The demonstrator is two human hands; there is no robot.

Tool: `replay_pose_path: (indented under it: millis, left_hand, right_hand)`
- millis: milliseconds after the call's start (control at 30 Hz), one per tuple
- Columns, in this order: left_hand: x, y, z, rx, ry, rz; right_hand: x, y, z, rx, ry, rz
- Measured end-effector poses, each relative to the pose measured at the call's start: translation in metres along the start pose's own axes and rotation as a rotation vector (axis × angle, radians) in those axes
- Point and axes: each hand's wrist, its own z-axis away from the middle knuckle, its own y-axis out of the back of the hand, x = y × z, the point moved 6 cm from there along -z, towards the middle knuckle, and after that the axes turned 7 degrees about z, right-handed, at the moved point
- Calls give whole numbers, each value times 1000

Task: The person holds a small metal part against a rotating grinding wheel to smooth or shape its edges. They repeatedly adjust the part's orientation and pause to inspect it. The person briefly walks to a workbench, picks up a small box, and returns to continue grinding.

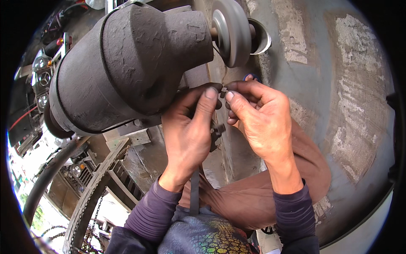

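My left hand (190, 127) and my right hand (260, 116) meet below a bench grinder. Between the thumbs and fingertips of both hands sits a small dark metal piece (223, 92), pinched from both sides. A second small dark part (217, 132) pokes out from under my left palm. Just above the hands is the grinder's grey grinding wheel (231, 31) on its shaft, and the big dark grey motor housing (127, 63) fills the upper left. The small piece is a little below the wheel and apart from it.
A worn grey concrete floor (338, 84) lies on the right. My knee in brown trousers (304, 169) is under the right hand. A metal frame (127, 139), a large toothed ring with chain (84, 207) and vehicle headlamps (42, 78) crowd the left.
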Motion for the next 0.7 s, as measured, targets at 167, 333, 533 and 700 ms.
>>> replay_pose_path:
  millis: [167,333,533,700]
  left_hand:
    - [-6,5,-2,59,129,301]
    - [-10,9,4,-41,245,306]
    - [8,8,19,-159,185,141]
    - [12,9,22,-162,156,192]
  right_hand:
    - [-4,8,13,60,35,-72]
    - [2,6,31,2,-19,-179]
    - [4,-1,40,-8,58,-103]
    - [4,-8,43,7,81,-154]
